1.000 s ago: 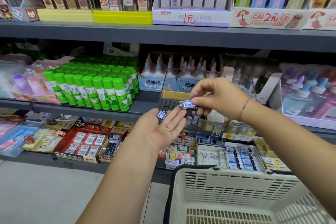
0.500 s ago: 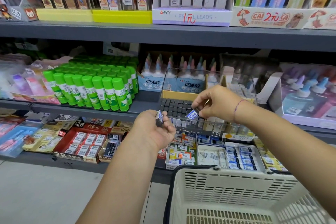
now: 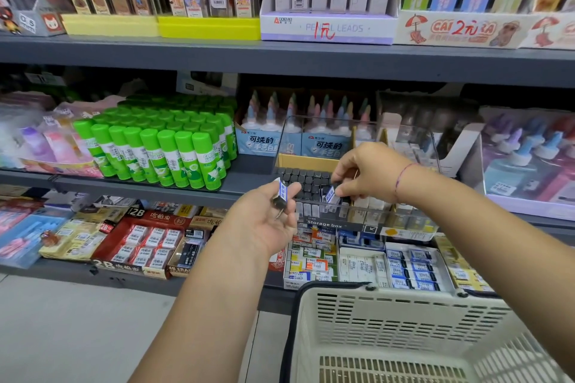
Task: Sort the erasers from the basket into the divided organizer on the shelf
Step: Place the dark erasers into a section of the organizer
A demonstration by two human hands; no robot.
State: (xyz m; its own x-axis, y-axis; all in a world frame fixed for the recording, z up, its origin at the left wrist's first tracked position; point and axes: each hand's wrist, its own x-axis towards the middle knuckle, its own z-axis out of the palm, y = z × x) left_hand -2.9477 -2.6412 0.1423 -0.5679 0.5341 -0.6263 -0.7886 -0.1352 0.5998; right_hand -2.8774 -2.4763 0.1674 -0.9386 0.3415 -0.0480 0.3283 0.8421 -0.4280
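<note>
Both grips hold erasers at the organizer.
Right grip (image 3: pixel 370 174) pinches a blue-labelled eraser (image 3: pixel 329 195), tilted, low inside the clear organizer (image 3: pixel 323 224), just beside rows of dark blocks (image 3: pixel 306 179). Left grip (image 3: pixel 264 221) pinches a second eraser (image 3: pixel 281 193), held up just left of the organizer, in front of the shelf (image 3: pixel 242 186) edge. The basket (image 3: pixel 404 292) is below, nearest the camera.

Left hand (image 3: pixel 264 221) palm-up, curled in a pinch; right hand (image 3: pixel 370 174) farther forward, palm-down, likewise in a pinch
</note>
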